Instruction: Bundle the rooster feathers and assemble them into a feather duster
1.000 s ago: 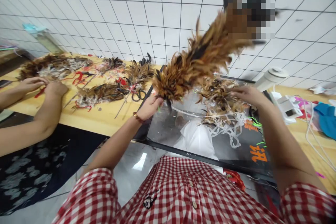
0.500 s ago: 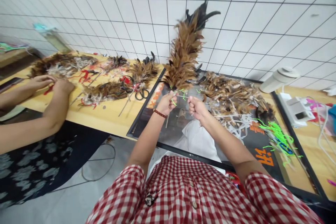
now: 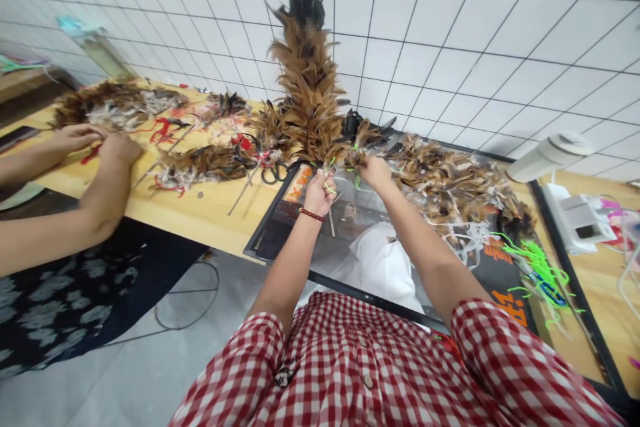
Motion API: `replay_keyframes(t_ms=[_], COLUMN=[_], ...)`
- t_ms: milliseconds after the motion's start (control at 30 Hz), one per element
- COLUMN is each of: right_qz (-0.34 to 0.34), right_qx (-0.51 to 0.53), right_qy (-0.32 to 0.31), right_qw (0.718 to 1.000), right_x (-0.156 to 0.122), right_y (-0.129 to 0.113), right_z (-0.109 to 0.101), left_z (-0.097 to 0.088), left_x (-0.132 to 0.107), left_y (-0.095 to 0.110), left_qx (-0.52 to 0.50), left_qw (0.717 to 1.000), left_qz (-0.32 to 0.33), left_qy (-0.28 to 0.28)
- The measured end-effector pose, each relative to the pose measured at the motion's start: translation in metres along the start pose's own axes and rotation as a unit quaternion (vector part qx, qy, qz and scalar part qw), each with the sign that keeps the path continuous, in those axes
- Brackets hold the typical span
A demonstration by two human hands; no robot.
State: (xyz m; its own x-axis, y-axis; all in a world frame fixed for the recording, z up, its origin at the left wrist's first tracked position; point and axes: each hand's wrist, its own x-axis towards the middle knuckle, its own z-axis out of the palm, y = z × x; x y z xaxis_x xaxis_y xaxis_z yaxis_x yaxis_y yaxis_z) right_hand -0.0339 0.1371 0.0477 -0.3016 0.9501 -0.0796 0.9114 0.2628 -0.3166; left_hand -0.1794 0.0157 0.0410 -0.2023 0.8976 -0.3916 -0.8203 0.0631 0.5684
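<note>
My left hand (image 3: 320, 190) is closed around the base of a tall brown feather duster (image 3: 307, 90) that stands upright in front of me, its thin stick poking out below the fist. My right hand (image 3: 373, 171) is pinched on a small tuft of brown feathers with green string (image 3: 356, 155), held right beside the duster's base. Both hands hover over a dark framed board (image 3: 285, 213) that carries a pile of loose feathers (image 3: 445, 180).
A co-worker's hands (image 3: 100, 143) work on feathers at the left of the wooden table (image 3: 200, 213). Scissors (image 3: 273, 173) and feather bundles lie mid-table. Green strings (image 3: 535, 267) lie at the right, beside a white device (image 3: 575, 220) and a white fan (image 3: 543, 157).
The duster swung from tilting right to standing upright. My right hand came in from the feather pile to the duster's base, holding a small tuft.
</note>
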Motion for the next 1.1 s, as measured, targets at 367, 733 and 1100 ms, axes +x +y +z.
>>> replay_keyframes(t_ms=[367,733,1100], right_qz=[-0.020,0.020,-0.011], right_qx=[-0.112,0.473,0.652], right_qy=[-0.040,-0.029,-0.001], right_qw=[0.993,0.881,0.758], right_x=[-0.017,-0.059,-0.067], right_y=[0.020,0.071,0.031], right_z=[-0.018,-0.042,-0.039], left_z=[0.007,0.034,0.024], left_x=[-0.011,-0.004,0.003], left_y=[-0.007,-0.011,-0.023], left_qx=[0.012,-0.016,0.004], left_qw=[1.000,0.996,0.997], left_qz=[-0.026,-0.059,-0.056], left_qy=[-0.013,-0.069,-0.047])
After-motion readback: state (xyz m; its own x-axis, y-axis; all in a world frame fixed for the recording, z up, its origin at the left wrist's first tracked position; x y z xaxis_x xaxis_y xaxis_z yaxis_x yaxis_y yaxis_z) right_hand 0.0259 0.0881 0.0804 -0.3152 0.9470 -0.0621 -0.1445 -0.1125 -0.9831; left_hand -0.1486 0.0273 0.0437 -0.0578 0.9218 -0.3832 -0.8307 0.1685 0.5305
